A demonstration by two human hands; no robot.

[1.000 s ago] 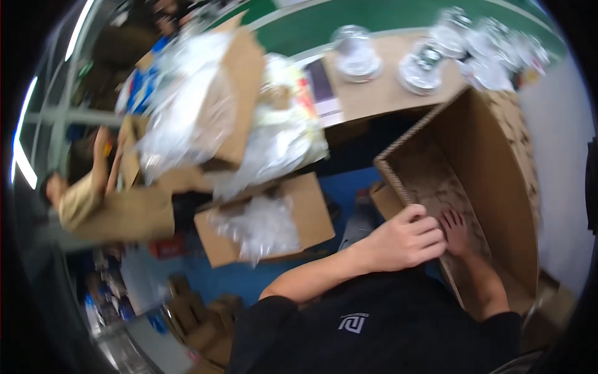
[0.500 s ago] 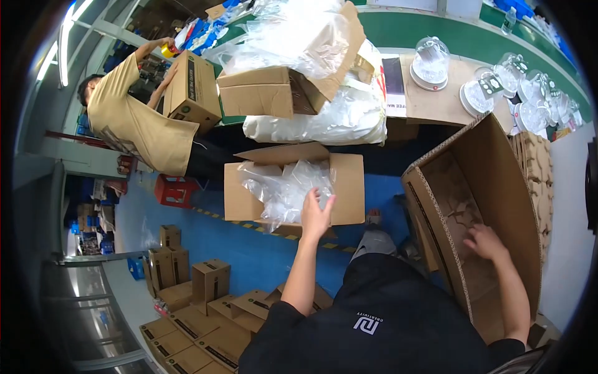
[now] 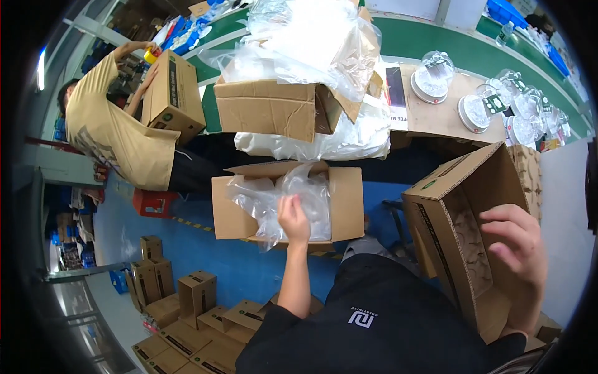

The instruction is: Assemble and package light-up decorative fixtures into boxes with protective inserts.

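Observation:
My left hand (image 3: 293,219) is closed, fingers pinched on a clear plastic bag (image 3: 305,184) at the open cardboard box (image 3: 346,204) in front of me. More crumpled clear plastic fills that box, and its side flaps are folded outward. To the right, my right hand (image 3: 520,240) is raised over a large open carton (image 3: 430,240), fingers apart and holding nothing. Inside this carton a moulded brown pulp tray (image 3: 470,252) shows, with rounded hollows.
A torn carton (image 3: 265,109) heaped with clear bags stands on the bench ahead. Several clear domes on white bases (image 3: 431,84) stand to its right. A co-worker (image 3: 121,121) handles a taped box (image 3: 176,93) at left. Stacked cartons (image 3: 196,296) cover the lower-left floor.
My right hand has risen from inside the large carton toward its opening. My left hand has shifted left and closed on the plastic. The head view has moved slightly.

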